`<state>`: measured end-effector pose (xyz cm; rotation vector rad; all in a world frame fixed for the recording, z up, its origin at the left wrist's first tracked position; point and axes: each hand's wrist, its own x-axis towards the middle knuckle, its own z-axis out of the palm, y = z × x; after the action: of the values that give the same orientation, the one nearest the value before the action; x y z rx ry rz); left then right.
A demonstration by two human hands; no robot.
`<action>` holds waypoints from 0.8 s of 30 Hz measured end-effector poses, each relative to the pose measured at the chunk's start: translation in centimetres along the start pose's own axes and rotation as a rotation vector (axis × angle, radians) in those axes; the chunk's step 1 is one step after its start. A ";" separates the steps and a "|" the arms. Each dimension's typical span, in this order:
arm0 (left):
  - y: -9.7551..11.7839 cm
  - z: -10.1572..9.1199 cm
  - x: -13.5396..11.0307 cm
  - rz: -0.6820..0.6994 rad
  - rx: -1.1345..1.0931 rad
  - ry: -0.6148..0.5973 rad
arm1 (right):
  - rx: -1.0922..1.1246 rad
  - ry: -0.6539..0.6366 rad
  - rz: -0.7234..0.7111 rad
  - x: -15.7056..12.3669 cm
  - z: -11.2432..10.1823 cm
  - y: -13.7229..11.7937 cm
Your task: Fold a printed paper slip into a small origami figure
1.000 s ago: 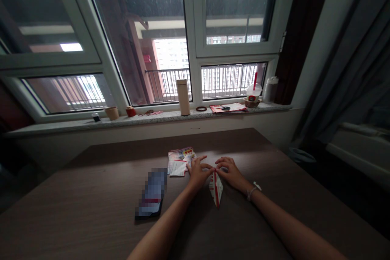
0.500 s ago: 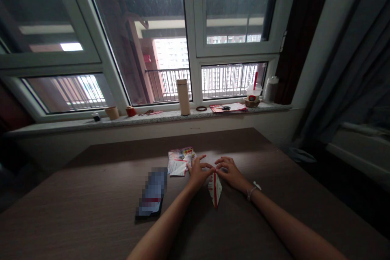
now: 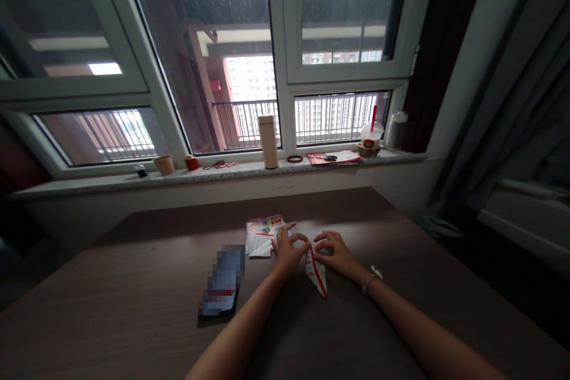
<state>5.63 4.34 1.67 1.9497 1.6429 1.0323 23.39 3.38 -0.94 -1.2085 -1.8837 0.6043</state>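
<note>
A folded white paper with a red stripe lies on the dark wooden table, its point toward me. My left hand pinches its far end from the left, fingers curled. My right hand presses and pinches the same end from the right; a white band sits on that wrist. Just beyond my left hand lies a small pile of printed leaflets.
A dark phone lies on the table to the left of my arms. On the stone windowsill stand a beige flask, a paper cup, a red pot, a drink cup with a red straw and papers. Curtains hang at the right.
The paper's near point has swung slightly to the right and its far end has lifted a little between my fingers. Both hands stay almost where they were.
</note>
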 end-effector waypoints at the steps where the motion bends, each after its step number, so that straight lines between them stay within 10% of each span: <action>1: -0.1 0.0 0.0 0.006 -0.002 0.015 | 0.000 -0.007 -0.001 0.0 0.0 0.1; 24: -1.5 -0.7 -0.3 0.154 0.311 -0.065 | -0.213 0.035 -0.123 -0.2 -1.1 0.4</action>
<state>4.08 4.28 0.96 2.3148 1.7234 0.7926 24.59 3.37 -0.69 -1.2172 -2.0141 0.3202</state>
